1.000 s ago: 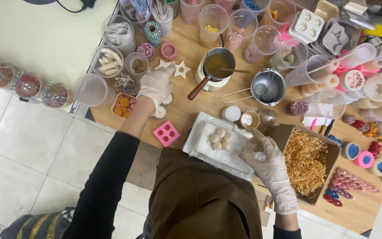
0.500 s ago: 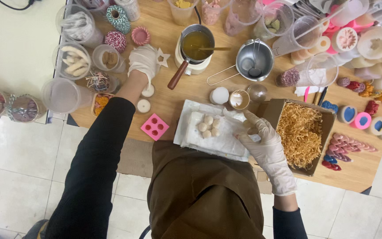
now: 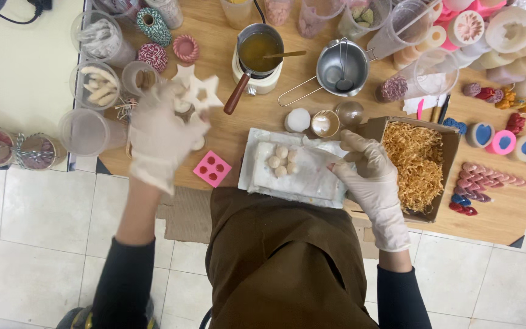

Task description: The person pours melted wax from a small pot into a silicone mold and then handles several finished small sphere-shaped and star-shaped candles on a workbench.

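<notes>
While I am watching through the head camera, the left hand (image 3: pixel 164 135) in its pale glove is hanging raised above the wooden table (image 3: pixel 263 122), blurred, and its fingers are gripping a white star-shaped cutout (image 3: pixel 205 92) at their tips. That star is sitting up off the table, over the spot between a small clear cup (image 3: pixel 139 77) and the handle of the melting pot (image 3: pixel 259 52) of amber liquid. A second pale star shape seems to be lying just behind it, though the blur is keeping me from telling whether the hand is holding that one too.

The right hand (image 3: pixel 366 170), gloved as well, is resting at the right edge of the white cloth (image 3: pixel 299 173), fingers curled inward; I cannot tell whether they are pinching something small. On that cloth a cluster of small round beige pieces (image 3: pixel 281 161) is lying left of the hand. Just right of the hand a cardboard box (image 3: pixel 452 146) filled with shredded straw-coloured paper is standing. A pink mould (image 3: pixel 212 169) with heart cavities is lying near the table's front edge, below the left hand. Behind the cloth a white disc (image 3: pixel 298 119) and a small round tin (image 3: pixel 324 123) are sitting side by side, and a steel pitcher (image 3: pixel 339 67) is standing beyond them.
</notes>
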